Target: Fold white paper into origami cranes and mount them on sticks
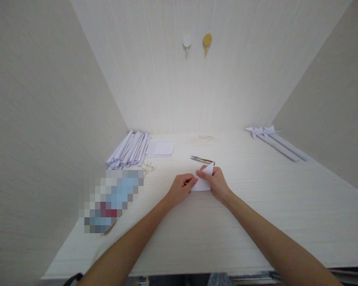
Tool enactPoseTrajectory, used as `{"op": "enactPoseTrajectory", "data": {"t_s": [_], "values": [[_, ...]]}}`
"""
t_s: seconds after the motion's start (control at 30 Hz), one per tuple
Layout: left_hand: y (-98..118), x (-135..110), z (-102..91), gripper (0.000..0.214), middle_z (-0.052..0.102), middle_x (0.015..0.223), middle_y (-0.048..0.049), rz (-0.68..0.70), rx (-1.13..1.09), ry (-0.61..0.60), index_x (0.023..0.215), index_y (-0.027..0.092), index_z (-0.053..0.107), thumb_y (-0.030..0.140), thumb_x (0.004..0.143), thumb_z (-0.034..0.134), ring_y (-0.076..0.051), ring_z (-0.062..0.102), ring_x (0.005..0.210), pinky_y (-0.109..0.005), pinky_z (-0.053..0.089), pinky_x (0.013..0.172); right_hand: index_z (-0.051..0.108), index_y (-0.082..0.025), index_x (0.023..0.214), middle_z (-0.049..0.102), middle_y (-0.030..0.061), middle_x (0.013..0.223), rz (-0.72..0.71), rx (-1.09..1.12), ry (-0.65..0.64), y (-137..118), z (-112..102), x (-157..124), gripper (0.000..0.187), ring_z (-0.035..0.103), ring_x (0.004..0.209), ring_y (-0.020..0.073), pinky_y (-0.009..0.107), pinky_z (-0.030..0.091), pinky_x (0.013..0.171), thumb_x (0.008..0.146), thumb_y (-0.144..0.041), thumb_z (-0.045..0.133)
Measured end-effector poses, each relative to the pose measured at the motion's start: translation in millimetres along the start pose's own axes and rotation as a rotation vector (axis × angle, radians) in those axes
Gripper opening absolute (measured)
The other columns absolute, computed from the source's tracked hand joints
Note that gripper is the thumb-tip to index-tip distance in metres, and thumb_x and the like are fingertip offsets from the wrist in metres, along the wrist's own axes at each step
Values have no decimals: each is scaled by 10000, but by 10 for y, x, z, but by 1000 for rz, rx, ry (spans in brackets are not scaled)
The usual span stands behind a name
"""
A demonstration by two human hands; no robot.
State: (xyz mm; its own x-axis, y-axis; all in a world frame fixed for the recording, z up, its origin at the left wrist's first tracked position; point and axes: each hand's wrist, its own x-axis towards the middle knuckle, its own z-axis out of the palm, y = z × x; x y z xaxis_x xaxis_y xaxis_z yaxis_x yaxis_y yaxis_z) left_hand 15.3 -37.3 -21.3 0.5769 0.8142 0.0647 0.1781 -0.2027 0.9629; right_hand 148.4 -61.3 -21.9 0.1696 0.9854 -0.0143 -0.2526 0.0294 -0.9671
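Note:
Both hands meet over the middle of the table around one piece of white paper (202,184), which shows a pointed corner at the top and a straight lower edge. My right hand (218,182) grips its right side, thumb lying across the front and fingers behind. On the left side, my left hand (182,186) is closed in a pinch at the paper's edge; part of its fingertips is hidden. Just beyond the hands lies a small pair of scissors (201,159), blades pointing left, its handle end partly behind the paper.
At back left are a pile of white paper sticks (130,149), a stack of white sheets (160,148) and small pale pieces (148,168). A blurred-out object (116,200) lies nearer. Two paper pinwheels (275,145) rest back right. Two hooks (207,40) hang on the back wall.

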Motion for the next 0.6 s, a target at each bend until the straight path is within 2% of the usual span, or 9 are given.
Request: {"op": "enactPoseTrajectory", "data": {"t_s": [0.1, 0.2, 0.3, 0.33, 0.4, 0.47, 0.53, 0.6], "values": [[9, -7, -7, 381, 316, 449, 59, 40, 44, -15, 501, 170, 377, 470, 727, 442, -64, 299, 438, -206, 215, 427, 512, -159, 422, 448, -49, 413, -36, 84, 43, -39, -30, 43, 296, 349, 394, 60, 218, 232, 384, 510, -322, 743], [11, -32, -30, 384, 310, 453, 53, 64, 75, -30, 485, 169, 375, 458, 729, 441, -65, 291, 444, -209, 198, 425, 529, -151, 405, 477, -31, 449, -139, 134, 156, -148, -191, 141, 290, 373, 428, 57, 211, 253, 392, 492, -313, 753], [1, -57, -48, 388, 299, 452, 55, 33, 54, -31, 471, 174, 356, 456, 719, 453, -63, 295, 431, -208, 207, 416, 499, -164, 416, 478, -39, 434, -185, 238, 433, -255, -379, 208, 329, 361, 409, 47, 191, 239, 372, 446, -347, 770], [-3, -60, -50, 389, 295, 449, 57, 13, 30, -23, 472, 175, 355, 460, 715, 457, -62, 299, 425, -206, 217, 413, 497, -164, 427, 490, -37, 447, -209, 239, 472, -268, -413, 212, 336, 376, 420, 48, 185, 252, 379, 439, -353, 775], [-4, -53, -44, 389, 301, 449, 59, -19, -23, -12, 480, 174, 374, 480, 701, 469, -61, 308, 416, -201, 242, 406, 504, -162, 452, 501, -31, 462, -216, 155, 406, -246, -412, 195, 344, 390, 430, 53, 186, 274, 392, 476, -396, 756], [2, -38, -31, 393, 318, 457, 57, -30, -66, -6, 490, 170, 404, 503, 681, 486, -63, 318, 421, -199, 267, 401, 511, -163, 486, 474, -36, 455, -166, 35, 243, -176, -339, 166, 361, 379, 421, 61, 197, 277, 395, 564, -465, 692], [13, -26, -17, 400, 330, 465, 53, -31, -95, -7, 493, 168, 417, 518, 669, 498, -67, 326, 430, -198, 280, 398, 494, -170, 513, 404, -59, 431, -152, -49, 123, -100, -252, 145, 366, 335, 401, 60, 201, 240, 385, 612, -487, 650], [22, -21, -6, 404, 341, 462, 50, -40, -112, -45, 493, 167, 426, 525, 662, 504, -69, 331, 431, -200, 279, 397, 449, -176, 494, 331, -72, 418, -176, -108, 69, -52, -207, 140, 393, 277, 391, 57, 207, 190, 380, 639, -498, 622]]}}
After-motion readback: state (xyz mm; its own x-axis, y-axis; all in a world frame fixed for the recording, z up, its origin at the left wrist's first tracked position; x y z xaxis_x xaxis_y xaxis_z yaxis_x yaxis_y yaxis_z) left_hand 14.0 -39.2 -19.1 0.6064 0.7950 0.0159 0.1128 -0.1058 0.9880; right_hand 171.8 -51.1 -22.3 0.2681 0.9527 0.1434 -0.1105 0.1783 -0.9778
